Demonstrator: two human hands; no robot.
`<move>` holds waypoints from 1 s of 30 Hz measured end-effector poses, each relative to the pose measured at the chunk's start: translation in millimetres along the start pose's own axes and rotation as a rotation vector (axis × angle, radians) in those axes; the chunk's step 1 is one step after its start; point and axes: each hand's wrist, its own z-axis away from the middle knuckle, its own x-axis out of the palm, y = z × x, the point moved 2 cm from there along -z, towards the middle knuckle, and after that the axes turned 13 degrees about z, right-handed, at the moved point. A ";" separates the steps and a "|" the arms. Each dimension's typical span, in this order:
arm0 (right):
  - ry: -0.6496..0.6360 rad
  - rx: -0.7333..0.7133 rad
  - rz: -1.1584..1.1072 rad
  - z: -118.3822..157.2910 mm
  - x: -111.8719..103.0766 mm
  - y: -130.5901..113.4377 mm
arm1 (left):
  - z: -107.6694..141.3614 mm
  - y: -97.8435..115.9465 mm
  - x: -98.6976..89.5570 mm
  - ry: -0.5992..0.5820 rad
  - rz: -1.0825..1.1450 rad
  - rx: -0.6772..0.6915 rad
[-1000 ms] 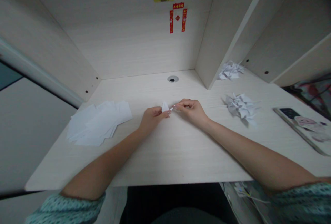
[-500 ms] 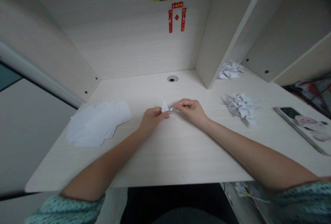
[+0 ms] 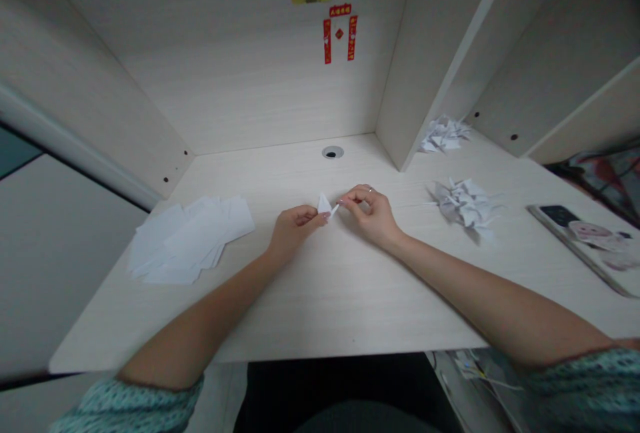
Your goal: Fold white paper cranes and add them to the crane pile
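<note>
A small white folded paper crane is held over the middle of the desk, one broad point up and a narrow point slanting to the right. My left hand is closed on its lower left part, thumb in front, so the fingers hide some of the paper. With thumb and forefinger pinched together, my right hand is at the tip of the narrow point; a ring shows on one finger. On the left lies a loose stack of white paper sheets. A pile of folded white paper pieces sits right of my right hand.
Another heap of folded white paper lies behind the upright divider. A phone in a decorated case rests at the far right. A round cable hole is near the back panel, which bears red and yellow stickers.
The paper crane has shifted slightly right and turned, showing more of its broad point. My right hand has risen a little, and its ring has come into view.
</note>
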 end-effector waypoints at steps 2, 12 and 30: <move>0.003 0.024 -0.018 -1.0 -0.4 1.2 | -1.1 1.0 -0.3 0.009 0.017 -0.009; -0.143 0.191 -0.262 8.1 13.4 -2.9 | -4.1 0.0 -5.0 0.099 0.105 0.014; -0.291 0.409 -0.505 13.7 21.4 -4.7 | -2.9 4.6 -8.4 0.217 0.174 0.149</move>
